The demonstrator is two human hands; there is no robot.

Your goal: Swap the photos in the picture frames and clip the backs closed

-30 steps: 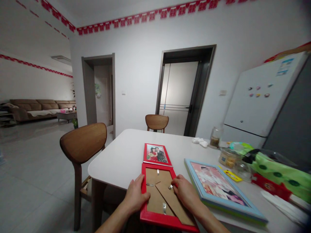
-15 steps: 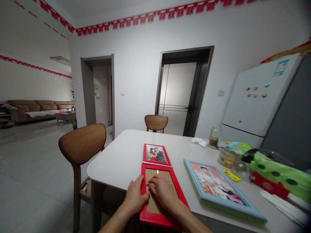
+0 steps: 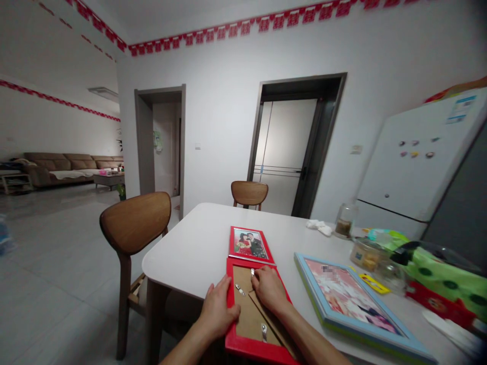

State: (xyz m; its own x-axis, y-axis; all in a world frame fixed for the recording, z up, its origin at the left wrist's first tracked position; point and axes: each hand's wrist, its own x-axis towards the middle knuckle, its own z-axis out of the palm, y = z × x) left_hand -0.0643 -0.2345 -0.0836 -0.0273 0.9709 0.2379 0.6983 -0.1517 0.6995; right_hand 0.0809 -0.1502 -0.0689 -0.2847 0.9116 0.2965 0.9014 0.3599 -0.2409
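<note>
A red picture frame [image 3: 243, 345] lies face down at the table's near edge, its brown backing board [image 3: 246, 324] facing up. My left hand [image 3: 218, 310] grips the left side, thumb over the rim and fingers along the outer edge. My right hand [image 3: 271, 290] is closed, its curled fingertips at a small metal clip [image 3: 252, 272] by the top rim. Other metal pieces show on the backing, one at the left [image 3: 239, 289] and one lower down [image 3: 264, 332]. A brown stand leg [image 3: 268, 317] runs partly under my right forearm. Beyond lies a second red frame [image 3: 232, 243] holding a couple's photo.
To the right lies a large light-blue frame [image 3: 310, 276] with a photo. Behind it are a glass jar [image 3: 344, 223], a clear food container [image 3: 363, 253], a yellow item [image 3: 375, 284], a green bag [image 3: 445, 274] and white tissue [image 3: 318, 226]. Wooden chairs [image 3: 139, 223] stand around the white table [image 3: 182, 243].
My right hand has moved from the left side of the backing up to the top clip, uncovering the left clip and the stand leg. My left hand keeps its hold. The view has shifted slightly left.
</note>
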